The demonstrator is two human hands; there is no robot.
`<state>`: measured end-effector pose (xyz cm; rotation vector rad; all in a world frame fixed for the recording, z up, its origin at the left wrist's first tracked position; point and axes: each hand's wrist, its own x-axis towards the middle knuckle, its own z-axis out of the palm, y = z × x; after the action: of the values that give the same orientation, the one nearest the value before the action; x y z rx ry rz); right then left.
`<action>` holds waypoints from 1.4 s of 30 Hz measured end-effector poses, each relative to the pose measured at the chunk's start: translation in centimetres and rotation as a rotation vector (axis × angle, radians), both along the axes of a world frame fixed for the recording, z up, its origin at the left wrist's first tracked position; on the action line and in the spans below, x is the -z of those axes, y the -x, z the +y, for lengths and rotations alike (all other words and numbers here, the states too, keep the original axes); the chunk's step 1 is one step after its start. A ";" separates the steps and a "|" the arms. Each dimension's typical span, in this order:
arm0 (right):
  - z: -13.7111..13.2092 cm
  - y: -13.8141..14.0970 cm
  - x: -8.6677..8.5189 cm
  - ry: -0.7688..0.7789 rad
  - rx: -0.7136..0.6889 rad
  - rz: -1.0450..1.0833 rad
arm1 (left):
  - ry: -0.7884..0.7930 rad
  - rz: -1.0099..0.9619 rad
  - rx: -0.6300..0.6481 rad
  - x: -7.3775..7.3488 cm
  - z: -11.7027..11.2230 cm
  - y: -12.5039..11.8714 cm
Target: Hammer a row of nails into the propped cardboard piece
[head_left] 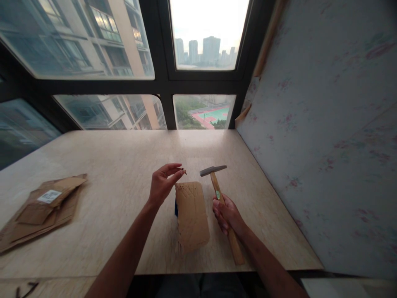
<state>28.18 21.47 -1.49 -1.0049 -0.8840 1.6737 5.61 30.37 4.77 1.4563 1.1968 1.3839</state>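
My left hand (163, 181) is raised above the far left corner of a piece of brown cardboard (192, 217). Its thumb and fingers pinch a tiny nail (185, 171), dark at one end and pointed at the other. The cardboard lies on the tabletop with rows of small dark dots near its far edge. Under its left side shows a bit of something blue (176, 208), mostly hidden. My right hand (228, 215) is closed around the wooden handle of a hammer (213, 170), just right of the cardboard. The hammer's grey metal head points away from me, apart from the cardboard.
Brown paper packages (46, 203) with a white label lie on the left of the pale marbled tabletop (124, 165). A dark-framed window (164, 87) closes off the far side. On the right stands a wall with floral wallpaper (310, 124), peeling near the window.
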 end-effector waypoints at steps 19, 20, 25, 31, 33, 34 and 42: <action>-0.6 0.2 -0.2 0.015 -0.073 -0.050 | -0.072 0.246 0.154 0.7 -2.4 -1.5; -0.6 0.2 -0.2 0.018 -0.075 -0.054 | -0.070 0.246 0.159 0.8 -2.5 -1.5; -0.7 0.3 -0.3 0.028 -0.082 -0.071 | -0.061 0.245 0.172 1.6 -2.4 -1.5; -0.6 0.4 -0.3 0.023 -0.083 -0.080 | -0.041 0.228 0.189 2.1 -2.2 -1.5; -0.7 0.4 -0.3 0.020 -0.082 -0.079 | -0.035 0.224 0.192 2.1 -2.3 -1.6; -0.7 0.4 -0.4 0.019 -0.082 -0.079 | -0.032 0.223 0.191 2.2 -2.3 -1.7; -0.6 0.5 -0.8 0.012 -0.085 -0.074 | -0.051 0.238 0.140 2.4 -2.5 -2.0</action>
<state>27.68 20.85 -0.65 -1.0561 -0.9790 1.7235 7.60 27.91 2.42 1.7451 1.1858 1.1788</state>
